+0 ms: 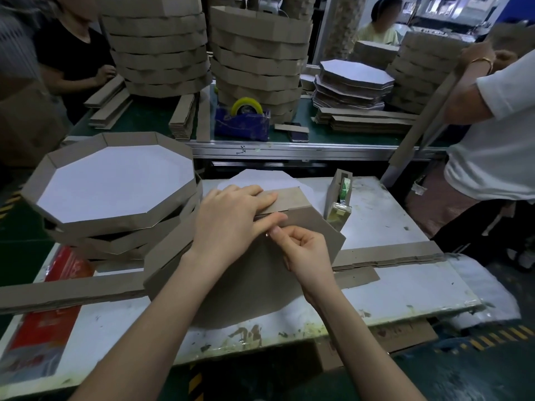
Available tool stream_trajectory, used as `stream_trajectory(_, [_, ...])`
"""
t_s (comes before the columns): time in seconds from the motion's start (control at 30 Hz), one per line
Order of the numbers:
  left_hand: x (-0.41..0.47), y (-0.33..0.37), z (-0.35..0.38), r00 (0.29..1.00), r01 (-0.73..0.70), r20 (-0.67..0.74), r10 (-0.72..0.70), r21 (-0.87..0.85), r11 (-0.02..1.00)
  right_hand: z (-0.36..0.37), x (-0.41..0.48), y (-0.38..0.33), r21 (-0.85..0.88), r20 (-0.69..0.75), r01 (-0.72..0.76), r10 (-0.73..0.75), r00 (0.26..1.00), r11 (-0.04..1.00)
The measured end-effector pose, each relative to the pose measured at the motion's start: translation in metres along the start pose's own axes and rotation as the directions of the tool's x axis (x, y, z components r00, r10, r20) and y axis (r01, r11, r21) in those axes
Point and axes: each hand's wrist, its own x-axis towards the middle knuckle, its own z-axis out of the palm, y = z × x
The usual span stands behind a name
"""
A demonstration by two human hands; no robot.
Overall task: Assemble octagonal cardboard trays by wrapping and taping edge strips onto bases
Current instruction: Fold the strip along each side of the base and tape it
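Right hand [301, 250] curled, thumb and forefinger pinching what's probably a tape piece, too clear to make out. Left hand [231, 218] flat, fingers straight and together, pressing edge strip [292, 198] onto tilted base [249, 279], brown side up, on white table [390, 215]. Tape dispenser [338, 198] just beside.

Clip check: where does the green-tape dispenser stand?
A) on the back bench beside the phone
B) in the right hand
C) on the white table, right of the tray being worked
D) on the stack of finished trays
C: the dispenser stands upright on the white table, just right of the tilted tray.
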Motion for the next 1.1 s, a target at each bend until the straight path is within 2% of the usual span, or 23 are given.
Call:
stream_trajectory(0.1, [0.001,-0.001,0.0,1.0,-0.02,-0.001,0.02,-0.025,0.999,-0.003,-0.001,0.001,-0.06,-0.004,0.047,-0.047,0.999,0.997])
stream_trajectory(0.23, [0.0,-0.001,0.0,0.999,-0.048,0.013,0.048,-0.004,0.999,-0.006,0.002,-0.003,-0.193,-0.017,0.228,-0.236,0.972,0.954])
stream_trajectory(0.33, [0.003,-0.005,0.0,0.999,-0.042,0.026,0.041,0.028,0.999,-0.009,0.005,0.003,-0.375,0.029,0.253,-0.262,0.965,0.892])
stream_trajectory(0.4, [0.005,-0.007,0.001,0.998,-0.049,0.041,0.047,0.043,0.998,-0.014,0.003,0.01,-0.444,-0.013,0.287,-0.326,0.945,0.849])
stream_trajectory(0.5, [0.003,-0.007,0.003,0.998,-0.054,0.027,0.052,0.053,0.997,-0.02,0.004,0.004,-0.431,-0.112,0.403,-0.491,0.864,0.807])
stream_trajectory(0.6, [0.001,-0.008,0.005,0.999,-0.026,0.034,0.024,0.04,0.999,-0.018,0.016,-0.017,-0.555,-0.23,0.414,-0.612,0.757,0.721])
stream_trajectory(0.67, [0.0,-0.008,0.005,0.999,-0.006,0.033,0.005,0.039,0.999,-0.015,0.024,-0.032,-0.646,-0.198,0.421,-0.673,0.713,0.637])
stream_trajectory(0.73, [0.0,-0.007,0.005,0.999,0.022,0.027,-0.023,0.025,0.999,-0.01,0.031,-0.044,-0.71,-0.066,0.42,-0.648,0.759,0.565])
stream_trajectory(0.83, [-0.001,-0.004,0.005,0.998,0.049,0.046,-0.048,-0.016,0.999,-0.006,0.041,-0.053,-0.828,0.079,0.285,-0.404,0.911,0.482])
stream_trajectory(0.87, [-0.001,-0.005,0.005,0.997,0.055,0.051,-0.054,-0.024,0.998,-0.006,0.045,-0.057,-0.832,0.102,0.235,-0.279,0.955,0.502])
stream_trajectory(0.93, [-0.001,-0.006,0.005,0.997,0.061,0.057,-0.059,-0.033,0.998,-0.007,0.051,-0.062,-0.748,0.136,0.151,-0.073,0.988,0.646])
stream_trajectory(0.97, [-0.002,-0.006,0.005,0.997,0.057,0.059,-0.055,-0.029,0.998,-0.009,0.053,-0.062,-0.706,0.142,0.133,-0.044,0.989,0.695])
stream_trajectory(1.1, [-0.003,-0.004,0.004,0.998,0.012,0.059,-0.014,0.018,1.0,-0.015,0.061,-0.058,-0.703,0.123,0.177,-0.128,0.984,0.689])
